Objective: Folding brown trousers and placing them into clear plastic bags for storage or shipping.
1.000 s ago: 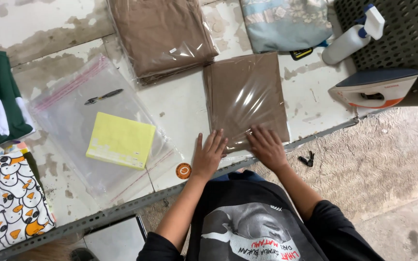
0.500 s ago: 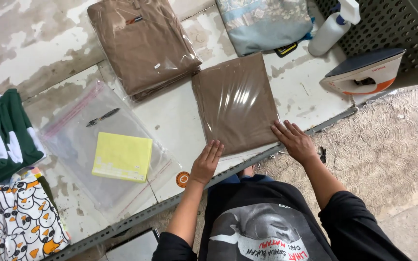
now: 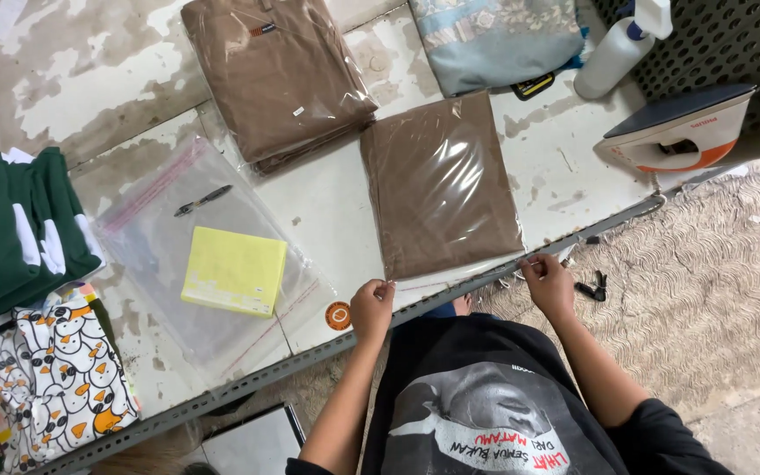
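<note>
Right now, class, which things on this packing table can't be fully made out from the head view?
- Green garment: cut off by the left edge.
- Spray bottle: top cut off by the upper edge.
- Black item: mostly hidden under the blue fabric bundle.
- Both hands' fingertips pinch the brown bagged garment; grip too small.

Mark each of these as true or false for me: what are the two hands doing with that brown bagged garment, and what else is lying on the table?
1. Both hands pinch the near edge of the brown bagged garment. True: the left hand and right hand each grip a corner of its plastic flap.
2. The yellow pad lies on top of the brown garment. False: it lies on a clear empty bag to the left.
3. A pen lies on that clear bag. True.
4. The iron is in the right hand. False: it rests on the table's right end, untouched.
5. Only one brown garment is on the table. False: a second brown stack lies farther back.
</note>
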